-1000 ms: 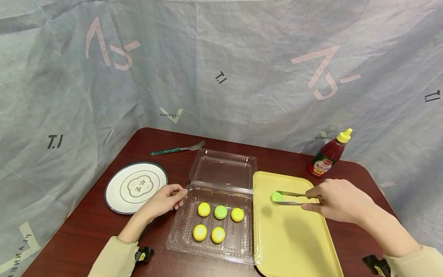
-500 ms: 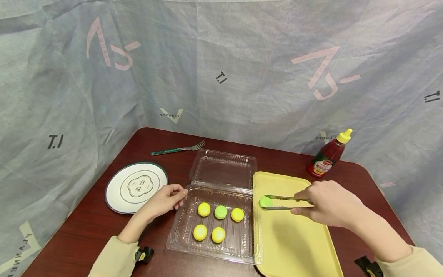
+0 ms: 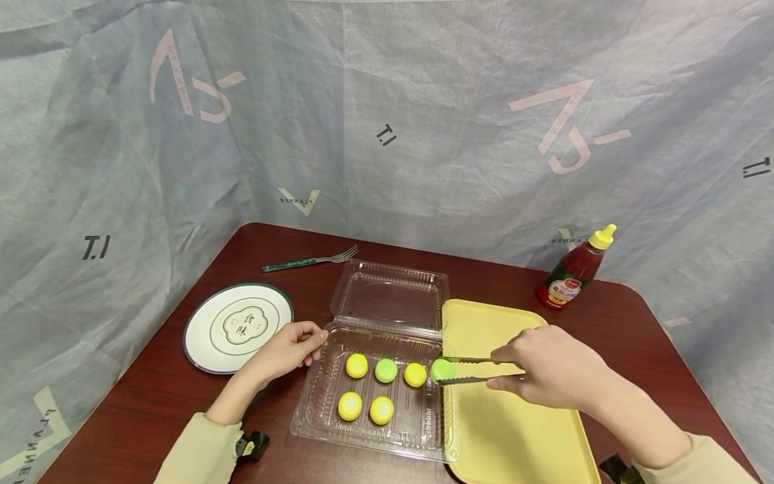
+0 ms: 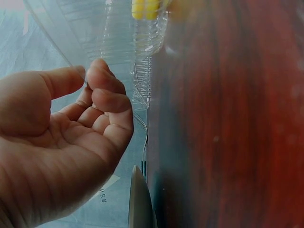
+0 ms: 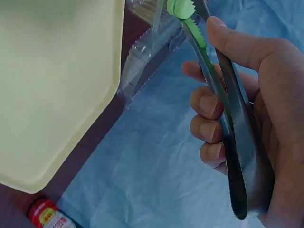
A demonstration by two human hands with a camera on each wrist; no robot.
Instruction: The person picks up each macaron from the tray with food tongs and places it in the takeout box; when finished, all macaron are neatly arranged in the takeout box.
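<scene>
My right hand (image 3: 550, 366) grips metal tongs (image 5: 230, 118), whose serrated tips pinch a green macaron (image 3: 443, 370). In the head view that macaron is over the right rim of a clear plastic box (image 3: 417, 427), beside a yellow macaron (image 3: 415, 375). Inside the box sit several yellow macarons and one green macaron (image 3: 385, 370), in two rows. My left hand (image 3: 293, 349) pinches the box's left rim between thumb and forefinger, the other fingers curled, as the left wrist view shows. The hinged lid (image 3: 392, 296) lies folded back behind the box.
A yellow tray (image 3: 514, 437) lies right of the box, partly under its rim and my right hand. A white plate (image 3: 205, 329) stands at the left, a fork (image 3: 311, 260) behind it. A red sauce bottle (image 3: 571, 272) stands at the back right. Grey cloth (image 3: 387, 134) hangs behind the table.
My right hand has moved left and toward me, carrying the green macaron in the tongs from above the tray to the box's right rim. The left hand has stayed put.
</scene>
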